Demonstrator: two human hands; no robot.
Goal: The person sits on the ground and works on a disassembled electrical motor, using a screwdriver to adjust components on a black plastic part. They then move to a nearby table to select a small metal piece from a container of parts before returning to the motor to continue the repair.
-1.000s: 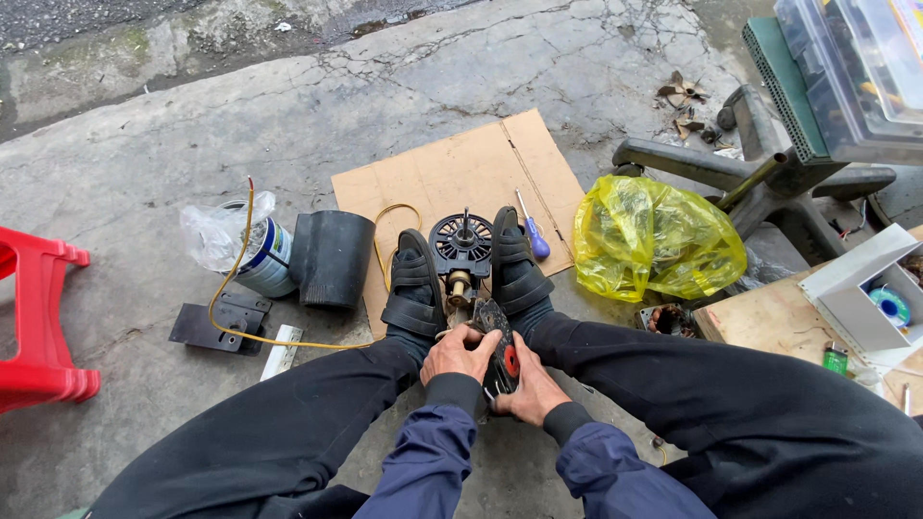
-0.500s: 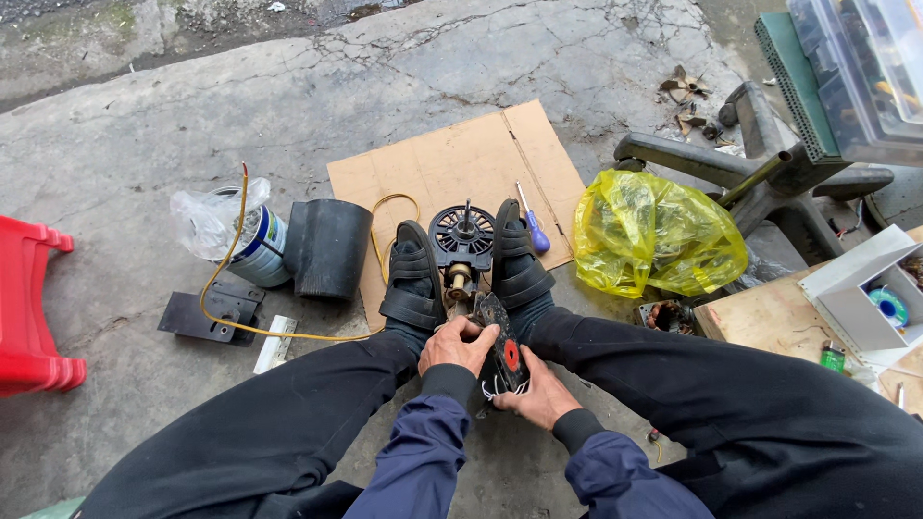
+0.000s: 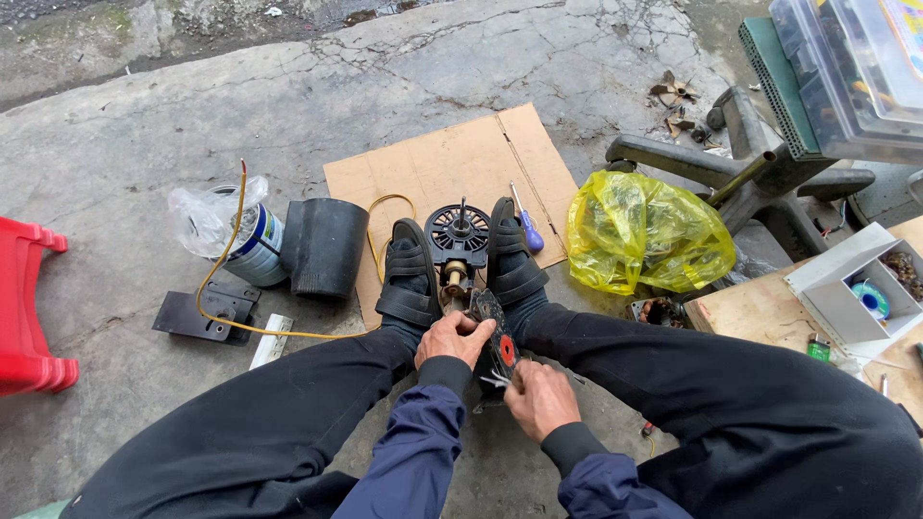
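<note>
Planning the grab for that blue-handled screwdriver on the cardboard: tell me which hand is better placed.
Right, probably: the screwdriver lies beside the right foot, on the right hand side; the left hand grips the motor part.

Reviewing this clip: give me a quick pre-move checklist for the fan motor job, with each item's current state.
1. Fan motor clamped between both sandals: ok.
2. Left hand steadying the black part behind the motor: ok.
3. Right hand on the wire ends at the part's lower edge: ok; exact grip cannot tell.
4. Screwdriver within reach on the cardboard: ok.
5. Yellow cord clear of the hands: ok.
6. Wires connected or loose: cannot tell.
</note>
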